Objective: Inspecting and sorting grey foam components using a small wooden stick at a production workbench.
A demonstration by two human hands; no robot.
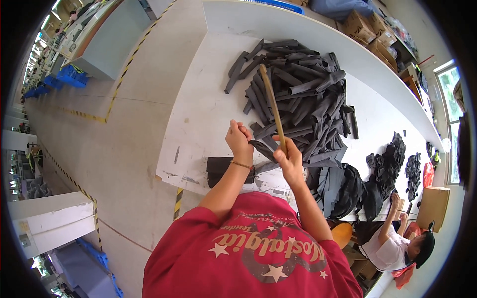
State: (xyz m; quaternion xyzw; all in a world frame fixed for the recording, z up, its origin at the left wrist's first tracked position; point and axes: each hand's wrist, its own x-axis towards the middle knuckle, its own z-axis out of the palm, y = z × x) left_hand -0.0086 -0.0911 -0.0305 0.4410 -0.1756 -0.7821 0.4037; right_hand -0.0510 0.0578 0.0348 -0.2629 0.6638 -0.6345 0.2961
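My right hand (290, 160) is wrapped round the lower end of a flat wooden stick (272, 99), which points up and away over the table. My left hand (239, 138) is closed, its fingers curled on the end of a dark fabric tube (263, 148) that stretches toward my right hand. Just beyond both hands lies a large heap of dark grey fabric tubes (298, 109), several of them loose at its left side. Under my left forearm, a stack of flat black fabric pieces (221, 169) rests by the table's near edge.
The white table (191, 119) has a raised white board (298, 22) along its far side. Black fabric bundles (348, 191) lie to my right, with more black piles (390, 159) beyond. A co-worker (397, 243) sits at the far right. Cardboard boxes (360, 29) stand behind the board.
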